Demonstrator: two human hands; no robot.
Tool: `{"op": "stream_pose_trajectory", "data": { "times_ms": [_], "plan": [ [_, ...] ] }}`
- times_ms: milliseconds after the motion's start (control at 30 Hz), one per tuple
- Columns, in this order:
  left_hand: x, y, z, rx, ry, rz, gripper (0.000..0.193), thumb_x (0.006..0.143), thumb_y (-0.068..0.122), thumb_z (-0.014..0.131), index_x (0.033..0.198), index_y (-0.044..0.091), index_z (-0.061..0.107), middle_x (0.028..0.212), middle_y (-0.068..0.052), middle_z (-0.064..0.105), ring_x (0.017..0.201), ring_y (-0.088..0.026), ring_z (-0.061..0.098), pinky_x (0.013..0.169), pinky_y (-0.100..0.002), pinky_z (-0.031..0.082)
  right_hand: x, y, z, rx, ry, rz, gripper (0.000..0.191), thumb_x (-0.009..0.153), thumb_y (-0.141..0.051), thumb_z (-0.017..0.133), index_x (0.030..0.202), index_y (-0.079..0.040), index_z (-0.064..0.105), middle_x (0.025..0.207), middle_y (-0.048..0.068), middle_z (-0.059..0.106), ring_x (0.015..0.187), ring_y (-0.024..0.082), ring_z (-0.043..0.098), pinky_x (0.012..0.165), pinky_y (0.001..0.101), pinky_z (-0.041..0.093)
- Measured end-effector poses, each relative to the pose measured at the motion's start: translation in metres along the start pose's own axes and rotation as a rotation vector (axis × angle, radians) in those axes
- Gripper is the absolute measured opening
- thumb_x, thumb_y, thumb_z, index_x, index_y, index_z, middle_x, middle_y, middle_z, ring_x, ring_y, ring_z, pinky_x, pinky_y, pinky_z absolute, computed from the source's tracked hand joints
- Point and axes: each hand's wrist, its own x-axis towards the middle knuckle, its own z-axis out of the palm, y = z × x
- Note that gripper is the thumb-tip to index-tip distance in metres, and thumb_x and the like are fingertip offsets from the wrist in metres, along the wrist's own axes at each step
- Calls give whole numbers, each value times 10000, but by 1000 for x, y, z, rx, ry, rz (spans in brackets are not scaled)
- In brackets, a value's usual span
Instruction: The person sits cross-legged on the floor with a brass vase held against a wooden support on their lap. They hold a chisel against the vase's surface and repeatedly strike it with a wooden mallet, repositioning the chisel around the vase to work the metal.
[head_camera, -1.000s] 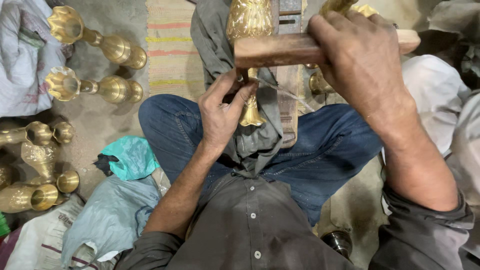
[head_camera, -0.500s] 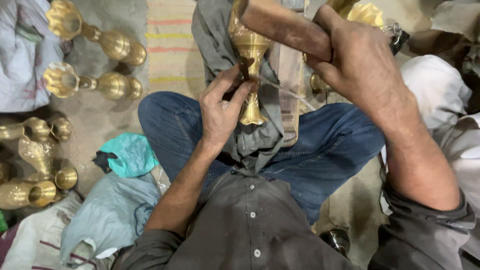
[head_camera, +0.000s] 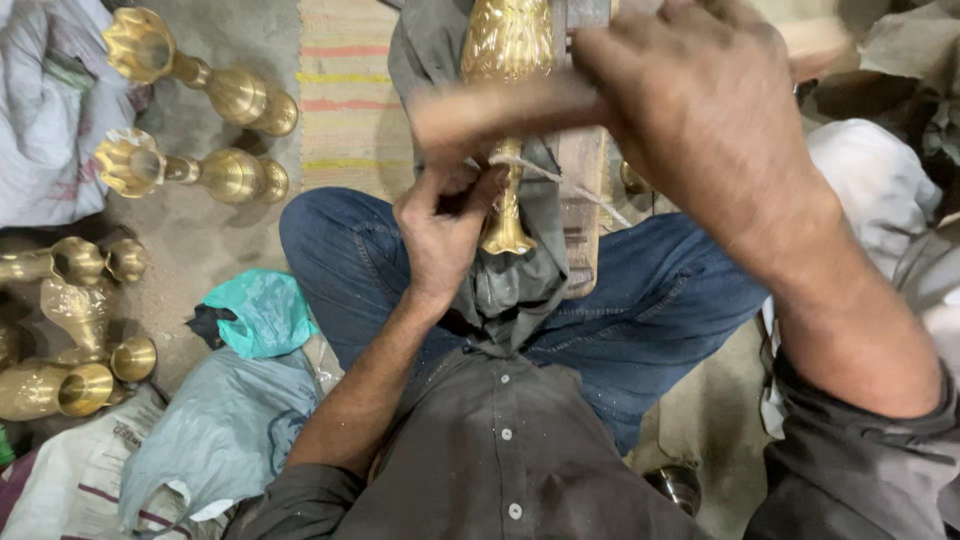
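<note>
My left hand (head_camera: 442, 232) is closed around the thin stem of a brass vase (head_camera: 508, 120), fingers pinched just above its flared foot, which points back toward my lap. A small tool seems to sit between my fingers there, but it is too hidden to name. The vase stands on end between my knees, its ribbed body rising to the top edge of the view, and it rests against a grey cloth (head_camera: 520, 285) draped over my legs.

My right hand (head_camera: 705, 110) is wrapped tight around a wooden mallet (head_camera: 500, 110), which runs crosswise in front of the vase. The mallet is blurred with motion, so I cannot tell whether it touches the brass. A thin pale strand runs from the stem off to the right, over a wooden plank (head_camera: 582, 200) that lies lengthwise just beside the vase.

I sit cross-legged in blue jeans (head_camera: 650, 310) and a dark grey shirt (head_camera: 500, 470). Under the plank and cloth lies a striped mat (head_camera: 345, 100).

On the floor to my left lie two finished vases (head_camera: 190, 85), one above the other, each on its side with the fluted mouth to the left. Nearer the left edge more brass pieces (head_camera: 70, 320) sit crowded together, some upright, some lying down. Beside my left knee is a crumpled teal bag (head_camera: 260, 310), and below it a pale blue sack (head_camera: 210, 430). White cloth (head_camera: 860, 180) is bunched by my right knee.
</note>
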Motion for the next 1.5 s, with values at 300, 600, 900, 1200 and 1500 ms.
{"op": "stream_pose_trajectory", "data": {
  "times_ms": [300, 600, 900, 1200, 1500],
  "plan": [
    [-3, 3, 5, -169, 26, -24, 361, 945, 0, 828, 1270, 17, 671, 845, -27, 707, 780, -77, 653, 717, -239, 542, 1, 2, 5, 34, -30, 71, 189, 977, -128, 753, 1114, -66, 639, 985, 82, 685, 959, 251, 685, 795, 409, 539],
    [-2, 15, -1, -65, -61, 66, 320, 950, 39, 823, 1236, 10, 684, 1051, -85, 769, 917, -140, 771, 792, -292, 629, -24, 6, 11, 30, 122, 86, 193, 940, -105, 764, 1080, -75, 635, 986, 64, 662, 974, 261, 670, 861, 402, 502],
    [5, 9, -2, 145, -176, 4, 378, 969, 131, 842, 1296, 68, 661, 1007, -56, 788, 871, -140, 806, 716, -254, 654, -40, 12, 8, 176, 61, 223, 242, 985, -165, 835, 1106, -59, 655, 925, 79, 640, 884, 270, 641, 795, 420, 458],
    [-3, 18, -5, 96, -141, 148, 349, 966, 73, 821, 1274, 47, 658, 1087, -88, 754, 945, -167, 789, 797, -275, 659, -45, 5, 10, 4, 15, 160, 301, 860, -139, 815, 1091, -87, 629, 996, 53, 676, 983, 265, 656, 837, 419, 457],
    [4, 6, -10, -197, 36, 2, 339, 1018, 19, 777, 1324, 57, 637, 965, -52, 778, 873, -106, 753, 800, -260, 641, -50, 11, 21, 209, 103, 208, 330, 882, -76, 811, 1100, -9, 573, 1002, 133, 632, 980, 345, 640, 843, 460, 491]
  ]
}}
